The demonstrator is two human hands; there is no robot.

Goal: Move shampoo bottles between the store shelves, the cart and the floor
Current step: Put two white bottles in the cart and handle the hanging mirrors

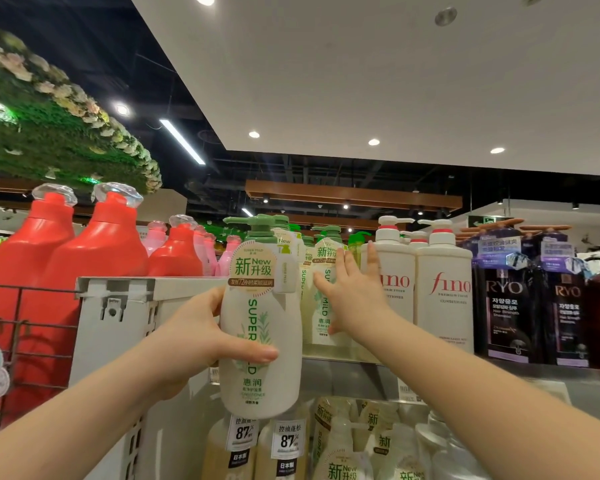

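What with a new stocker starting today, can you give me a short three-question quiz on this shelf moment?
1. True or false: the left hand grips a Super Mild pump bottle.
2. The right hand has its fingers: A) curled round a bottle; B) straight, reaching toward the shelved Super Mild bottles; C) out of view.
3. Fill in: the white bottles right of the right hand read ____.
Key: 1 true; 2 B; 3 Fino.
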